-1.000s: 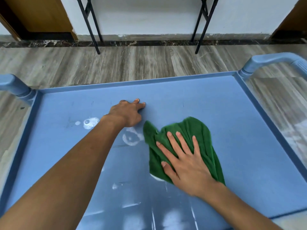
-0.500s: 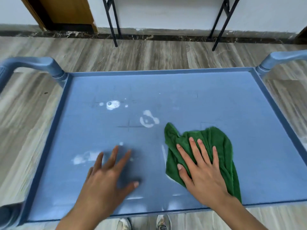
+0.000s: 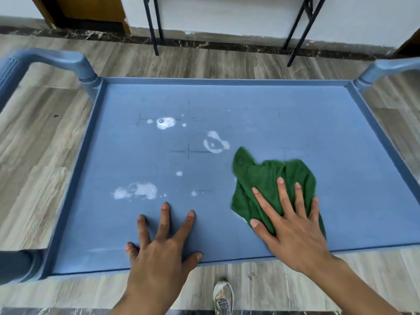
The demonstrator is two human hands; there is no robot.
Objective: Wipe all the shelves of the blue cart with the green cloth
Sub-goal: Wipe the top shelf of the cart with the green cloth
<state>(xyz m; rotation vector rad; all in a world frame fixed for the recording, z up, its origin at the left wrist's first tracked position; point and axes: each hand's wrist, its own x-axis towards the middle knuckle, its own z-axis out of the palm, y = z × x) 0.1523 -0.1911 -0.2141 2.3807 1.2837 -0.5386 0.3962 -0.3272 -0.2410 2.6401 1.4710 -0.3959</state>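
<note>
The blue cart's top shelf (image 3: 295, 114) fills the view, with a raised rim and handles at both ends. White foam patches lie on its left half: one patch (image 3: 166, 123) far left, a ring-shaped patch (image 3: 216, 143) near the middle, a smear (image 3: 136, 191) nearer me. The crumpled green cloth (image 3: 261, 178) lies right of centre. My right hand (image 3: 293, 226) presses flat on the cloth's near part, fingers spread. My left hand (image 3: 163, 248) rests flat on the bare shelf near the front rim, fingers apart, holding nothing.
Wood-pattern floor (image 3: 34, 144) surrounds the cart. Black metal legs (image 3: 152, 26) of a frame stand by the white wall beyond. A wooden door frame (image 3: 91, 10) is at the back left. My shoe (image 3: 223, 296) shows below the cart's front edge.
My left hand has drawn back from the shelf's middle to the front rim and spread flat. My right hand has slid the cloth a little toward me. The view has pulled back.
</note>
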